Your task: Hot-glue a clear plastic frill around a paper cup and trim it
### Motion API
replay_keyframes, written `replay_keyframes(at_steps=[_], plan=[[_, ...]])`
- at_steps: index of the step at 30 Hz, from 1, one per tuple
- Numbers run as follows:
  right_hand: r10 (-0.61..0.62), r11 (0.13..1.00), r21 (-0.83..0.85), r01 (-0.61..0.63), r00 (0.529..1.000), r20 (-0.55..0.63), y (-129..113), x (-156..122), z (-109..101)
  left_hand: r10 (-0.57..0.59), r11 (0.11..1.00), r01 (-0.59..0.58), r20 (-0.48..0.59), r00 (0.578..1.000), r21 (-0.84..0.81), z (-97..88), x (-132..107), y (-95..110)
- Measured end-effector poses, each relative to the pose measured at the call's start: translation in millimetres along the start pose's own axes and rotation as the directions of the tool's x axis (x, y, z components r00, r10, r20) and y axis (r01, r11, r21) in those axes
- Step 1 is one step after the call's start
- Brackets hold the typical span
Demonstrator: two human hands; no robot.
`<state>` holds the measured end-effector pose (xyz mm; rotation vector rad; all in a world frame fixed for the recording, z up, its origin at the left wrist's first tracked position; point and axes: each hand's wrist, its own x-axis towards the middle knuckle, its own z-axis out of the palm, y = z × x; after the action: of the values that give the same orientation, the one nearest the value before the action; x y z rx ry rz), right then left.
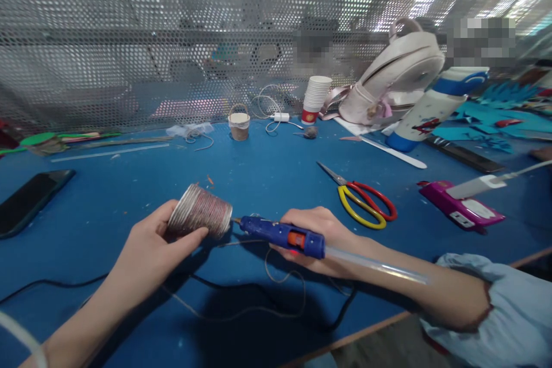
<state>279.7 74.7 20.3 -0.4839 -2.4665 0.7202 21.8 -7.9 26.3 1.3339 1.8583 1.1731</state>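
Cord-wrapped cup point(200, 210) held on its side above blue table point(267, 172), near front edge; long axis left-right, one end faced to glue gun point(280, 234). Cup clasped from below by left hand point(149, 250); gun gripped in right hand point(321, 230), nozzle pointed left at cup end. Nozzle contact not discernible; cup's far side hidden. Perforated metal screen point(129, 40) noted behind

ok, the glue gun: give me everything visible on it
The glue gun has a blue plastic-looking body, an orange-red patch on its side and a thin metal nozzle. A clear glue stick juts straight out of its rear. It lies roughly level, nozzle pointing left, gripped around the body by the right hand. The tip sits at the rim of a cord-wrapped cup held by the left hand. A dark cable on the blue table below may be its lead.
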Motion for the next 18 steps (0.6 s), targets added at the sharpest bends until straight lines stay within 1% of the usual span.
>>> replay_keyframes(at_steps=[3, 6, 8, 10, 12, 15, 18], plan=[[0.015, 1.000, 0.001, -0.015, 0.999, -0.042, -0.3, -0.4, -1.7, -0.032, 0.999, 0.032, 0.016, 0.999, 0.001, -0.4, 1.1, -0.3], [-0.062, 0.998, 0.024, 0.062, 0.998, 0.014, 0.9, -0.9, -2.2, -0.094, 0.995, 0.093, -0.009, 0.996, -0.045, 0.0, 1.3, 0.3], [-0.108, 0.993, 0.042, 0.106, 0.993, 0.051, 2.7, -1.0, -1.2, -0.139, 0.986, 0.137, -0.006, 0.990, -0.093, 0.1, 1.6, -0.4], [-0.126, 0.991, 0.059, 0.122, 0.990, 0.068, 4.4, -1.0, 0.7, -0.175, 0.975, 0.179, 0.038, 0.984, -0.133, -0.4, 2.6, -2.8], [-0.131, 0.990, 0.059, 0.128, 0.990, 0.049, 5.4, -1.0, 2.5, -0.201, 0.965, 0.212, 0.085, 0.976, -0.157, -1.2, 4.1, -6.0], [-0.140, 0.989, 0.058, 0.139, 0.990, 0.013, 5.4, -1.2, 3.8, -0.210, 0.957, 0.229, 0.121, 0.970, -0.178, -1.1, 5.2, -8.8], [-0.135, 0.989, 0.056, 0.134, 0.991, 0.004, 4.5, -0.9, 3.8, -0.195, 0.962, 0.210, 0.103, 0.975, -0.172, 0.8, 4.0, -7.7]])
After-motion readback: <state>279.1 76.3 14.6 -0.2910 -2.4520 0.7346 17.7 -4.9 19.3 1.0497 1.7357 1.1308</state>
